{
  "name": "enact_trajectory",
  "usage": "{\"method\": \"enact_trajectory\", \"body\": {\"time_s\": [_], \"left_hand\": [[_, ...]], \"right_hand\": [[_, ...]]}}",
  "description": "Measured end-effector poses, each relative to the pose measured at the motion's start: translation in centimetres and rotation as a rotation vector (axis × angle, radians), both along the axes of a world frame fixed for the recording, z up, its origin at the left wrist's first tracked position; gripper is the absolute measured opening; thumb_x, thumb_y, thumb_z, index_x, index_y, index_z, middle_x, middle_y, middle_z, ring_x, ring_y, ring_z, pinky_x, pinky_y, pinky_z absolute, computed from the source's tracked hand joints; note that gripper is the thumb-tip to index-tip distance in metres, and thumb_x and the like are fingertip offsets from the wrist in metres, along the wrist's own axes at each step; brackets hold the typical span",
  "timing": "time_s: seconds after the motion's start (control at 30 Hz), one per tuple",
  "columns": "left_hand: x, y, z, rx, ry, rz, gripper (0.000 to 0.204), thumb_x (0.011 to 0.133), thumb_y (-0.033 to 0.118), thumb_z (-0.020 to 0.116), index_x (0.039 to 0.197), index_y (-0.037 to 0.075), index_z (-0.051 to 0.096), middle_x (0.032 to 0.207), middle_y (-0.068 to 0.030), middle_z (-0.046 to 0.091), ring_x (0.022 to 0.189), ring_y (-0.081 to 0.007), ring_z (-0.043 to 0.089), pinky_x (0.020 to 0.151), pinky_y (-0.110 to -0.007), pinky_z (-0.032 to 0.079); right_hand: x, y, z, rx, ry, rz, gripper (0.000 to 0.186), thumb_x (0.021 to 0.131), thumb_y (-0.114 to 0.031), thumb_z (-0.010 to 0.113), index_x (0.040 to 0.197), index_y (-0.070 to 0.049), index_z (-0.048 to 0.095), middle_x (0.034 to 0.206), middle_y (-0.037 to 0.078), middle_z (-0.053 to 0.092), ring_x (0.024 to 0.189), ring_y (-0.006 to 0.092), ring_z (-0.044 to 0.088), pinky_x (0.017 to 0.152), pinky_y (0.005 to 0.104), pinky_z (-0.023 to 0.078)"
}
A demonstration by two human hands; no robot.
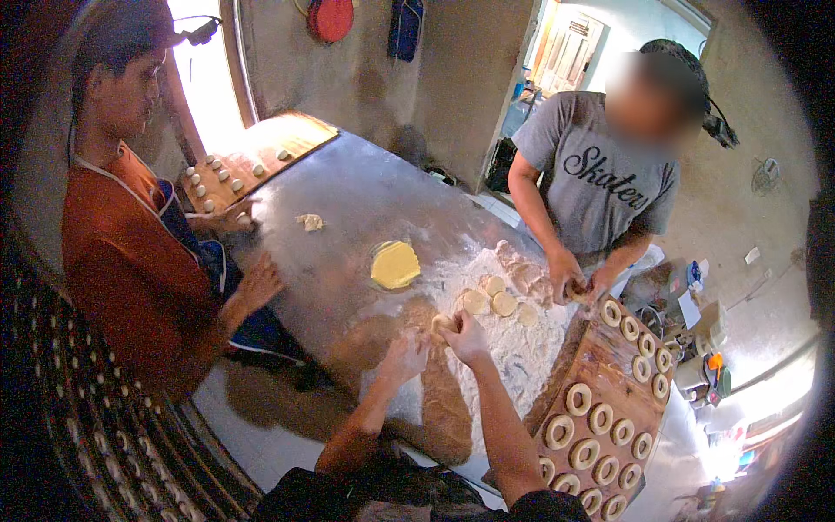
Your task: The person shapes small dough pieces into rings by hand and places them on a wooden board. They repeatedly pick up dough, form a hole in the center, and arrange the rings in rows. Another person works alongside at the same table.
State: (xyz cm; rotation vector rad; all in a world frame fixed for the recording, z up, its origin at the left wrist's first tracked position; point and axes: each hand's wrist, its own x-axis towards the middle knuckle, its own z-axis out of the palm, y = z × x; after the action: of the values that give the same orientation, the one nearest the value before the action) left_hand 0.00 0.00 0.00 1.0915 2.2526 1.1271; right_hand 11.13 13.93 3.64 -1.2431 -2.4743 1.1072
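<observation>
Over the near side of the metal table, my two hands meet at a small pale piece of dough [442,324]. My right hand [467,337] is closed around its right side. From the left, my left hand [407,354] has its fingers curled in against the dough's edge; the fingertips are partly hidden. Just beyond lie several round dough pieces [503,304] on a bed of white flour [522,348]. A yellow slab of dough [396,264] rests further off to the left. To the right, a wooden board [600,361] carries rows of dough rings [585,453].
Across the table a person in a grey shirt [600,165] works dough by the board. At the left, a person in an orange shirt [130,261] reaches toward a wooden board [261,178] with small dough balls. A rack of dough pieces [113,426] stands at lower left. A dough scrap [310,223] lies on the metal table [348,187].
</observation>
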Motion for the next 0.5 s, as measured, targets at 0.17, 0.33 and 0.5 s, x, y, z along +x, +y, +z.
{"method": "enact_trajectory", "body": {"time_s": [0.17,0.33,0.5], "left_hand": [[-0.7,-0.3,4.4,0.143,-0.184,-0.205,0.034,0.089,0.03,0.074,0.109,0.003,0.069,0.085,-0.015,0.072,0.073,-0.0304,0.071,0.07,-0.039,0.056],[0.7,0.1,6.8,0.34,-0.22,-0.22,0.03,0.08,0.012,0.076,0.107,0.002,0.068,0.086,-0.0138,0.07,0.078,-0.0277,0.068,0.076,-0.04,0.054],[1.3,1.8,6.9,0.529,0.396,-0.041,0.038,0.078,-0.002,0.061,0.116,0.0,0.06,0.097,-0.0178,0.067,0.094,-0.0307,0.067,0.087,-0.041,0.051]], "right_hand": [[3.4,-1.5,1.5,-0.218,0.379,-0.015,0.043,0.077,-0.025,0.079,0.107,-0.003,0.057,0.095,0.013,0.066,0.085,0.0272,0.065,0.077,0.0409,0.052],[0.5,-2.2,0.7,0.76,0.134,-0.073,0.065,0.087,-0.029,0.076,0.136,0.0,0.044,0.11,0.01,0.065,0.096,0.027,0.066,0.088,0.0443,0.054],[3.5,-2.9,2.1,-0.553,0.843,0.073,0.052,0.099,-0.036,0.06,0.137,-0.004,0.046,0.114,0.011,0.064,0.101,0.0223,0.064,0.088,0.0371,0.05]]}}
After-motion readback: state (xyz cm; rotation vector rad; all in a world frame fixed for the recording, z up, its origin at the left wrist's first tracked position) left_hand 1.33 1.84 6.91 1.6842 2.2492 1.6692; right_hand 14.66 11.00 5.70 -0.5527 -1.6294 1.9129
